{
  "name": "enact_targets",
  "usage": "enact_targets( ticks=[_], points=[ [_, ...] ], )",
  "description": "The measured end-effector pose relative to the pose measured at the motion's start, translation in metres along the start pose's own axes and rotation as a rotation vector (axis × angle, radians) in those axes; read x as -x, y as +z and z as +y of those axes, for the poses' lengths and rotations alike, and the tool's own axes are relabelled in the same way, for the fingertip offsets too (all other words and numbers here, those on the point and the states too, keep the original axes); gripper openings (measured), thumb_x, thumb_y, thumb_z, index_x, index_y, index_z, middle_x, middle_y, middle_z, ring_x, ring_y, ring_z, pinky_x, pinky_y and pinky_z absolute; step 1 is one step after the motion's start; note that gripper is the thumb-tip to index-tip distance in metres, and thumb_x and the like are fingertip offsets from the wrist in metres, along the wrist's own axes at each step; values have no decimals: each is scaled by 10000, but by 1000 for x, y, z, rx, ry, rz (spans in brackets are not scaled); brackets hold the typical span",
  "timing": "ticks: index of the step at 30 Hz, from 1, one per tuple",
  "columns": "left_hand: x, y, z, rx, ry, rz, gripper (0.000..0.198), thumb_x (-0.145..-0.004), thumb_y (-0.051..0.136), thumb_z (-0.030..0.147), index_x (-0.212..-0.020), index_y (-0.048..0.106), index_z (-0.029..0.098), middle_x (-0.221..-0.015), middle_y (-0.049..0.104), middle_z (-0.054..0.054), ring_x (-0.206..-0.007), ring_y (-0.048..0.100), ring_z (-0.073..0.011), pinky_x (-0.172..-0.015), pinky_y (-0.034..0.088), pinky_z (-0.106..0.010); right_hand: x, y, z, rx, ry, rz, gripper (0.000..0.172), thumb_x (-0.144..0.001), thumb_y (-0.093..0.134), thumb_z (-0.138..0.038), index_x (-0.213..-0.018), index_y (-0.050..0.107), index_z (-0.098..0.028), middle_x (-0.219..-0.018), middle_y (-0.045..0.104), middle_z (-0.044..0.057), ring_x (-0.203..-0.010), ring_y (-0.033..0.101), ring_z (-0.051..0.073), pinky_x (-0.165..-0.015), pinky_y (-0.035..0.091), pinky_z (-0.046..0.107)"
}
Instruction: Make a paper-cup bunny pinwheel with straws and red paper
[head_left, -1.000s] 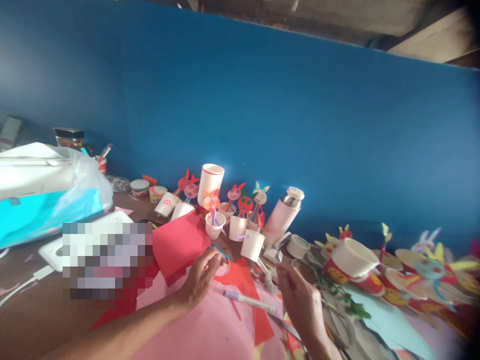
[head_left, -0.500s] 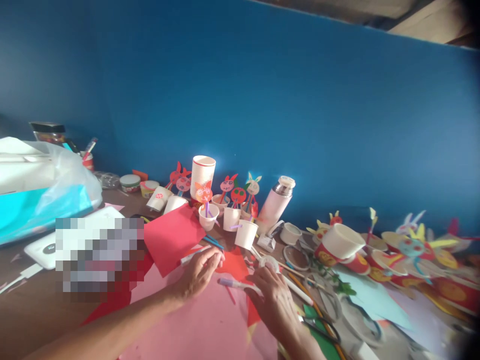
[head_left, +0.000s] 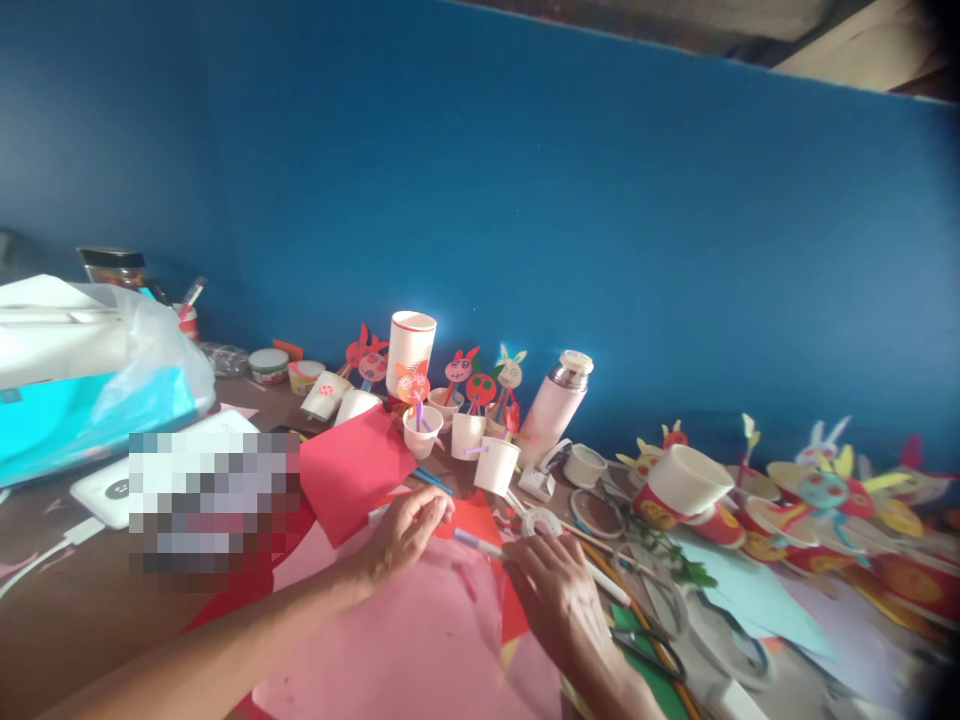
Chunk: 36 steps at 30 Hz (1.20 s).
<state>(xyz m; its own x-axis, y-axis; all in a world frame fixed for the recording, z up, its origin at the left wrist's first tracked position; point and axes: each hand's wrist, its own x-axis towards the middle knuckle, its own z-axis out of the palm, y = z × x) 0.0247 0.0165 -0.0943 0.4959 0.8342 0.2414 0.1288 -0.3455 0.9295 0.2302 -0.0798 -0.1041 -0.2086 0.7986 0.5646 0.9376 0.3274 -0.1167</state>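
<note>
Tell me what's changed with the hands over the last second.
The right hand has come down from above the table onto the white marker, which has swung round and now lies under its fingers, purple end toward the left hand. I cannot tell whether it is gripped. The left hand stayed about where it was, beside the red paper sheet; the paper cups stayed put.

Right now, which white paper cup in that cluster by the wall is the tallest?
The slim cup with a red rim, standing upright behind the short white cups, which are much squatter.
</note>
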Motion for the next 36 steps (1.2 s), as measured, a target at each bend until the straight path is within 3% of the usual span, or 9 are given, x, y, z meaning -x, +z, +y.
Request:
enact_targets(
  ticks=[5,8,13,17,21,26,30,36],
  points=[
    [-14,-13,-3,104,-119,132,363,-878,368,454,-724,527,166,-666,548,0,-619,512,-118,-585,424,-216,3,-13,35,93,56,67,207,-922,397,-213,-989,589,-175,-718,619,34,-674,526,181,-680,316,302],
    [-18,-21,-5,75,-94,141,364,-877,364,456,-735,531,166,-685,568,-3,-613,511,-113,-588,428,-213,7,-15,47,134,67,87,236,-926,391,-234,-1013,595,-154,-695,602,41,-677,530,184,-676,328,301],
    [-16,-20,-4,-163,-7,-30,294,-846,446,404,-802,614,167,-781,631,-29,-717,560,-153,-647,433,-239,6,-16,46,144,56,97,235,-928,391,-234,-951,612,-157,-683,591,40,-671,521,183,-657,325,298],
    [-9,-12,-1,-578,230,-241,307,-757,574,422,-907,659,167,-925,642,-77,-906,554,-231,-801,420,-317,6,-17,46,129,62,87,221,-923,403,-240,-919,612,-165,-685,601,37,-672,524,182,-659,324,300],
    [-4,-6,-2,-759,314,-419,260,-686,647,354,-878,660,180,-870,627,-70,-860,558,-237,-778,417,-334,8,-15,46,112,66,57,212,-913,424,-270,-882,612,-178,-723,626,47,-697,544,187,-678,322,306],
    [-3,-3,-5,-678,364,-428,79,-769,555,244,-776,591,174,-798,608,-42,-807,557,-189,-748,395,-290,11,-6,41,92,37,41,201,-911,434,-275,-856,608,-191,-718,628,32,-687,552,177,-685,315,301],
    [-2,-2,2,-631,416,-411,136,-779,511,187,-645,489,177,-698,566,-4,-706,518,-145,-685,369,-253,11,0,36,95,33,40,196,-910,437,-266,-808,591,-202,-668,601,15,-652,531,179,-676,307,301],
    [4,-3,11,-582,277,-405,76,-772,489,191,-716,541,190,-688,570,15,-657,499,-121,-619,350,-222,11,4,31,102,14,38,188,-911,434,-256,-794,575,-213,-713,628,17,-681,546,186,-704,315,305]
  ],
)
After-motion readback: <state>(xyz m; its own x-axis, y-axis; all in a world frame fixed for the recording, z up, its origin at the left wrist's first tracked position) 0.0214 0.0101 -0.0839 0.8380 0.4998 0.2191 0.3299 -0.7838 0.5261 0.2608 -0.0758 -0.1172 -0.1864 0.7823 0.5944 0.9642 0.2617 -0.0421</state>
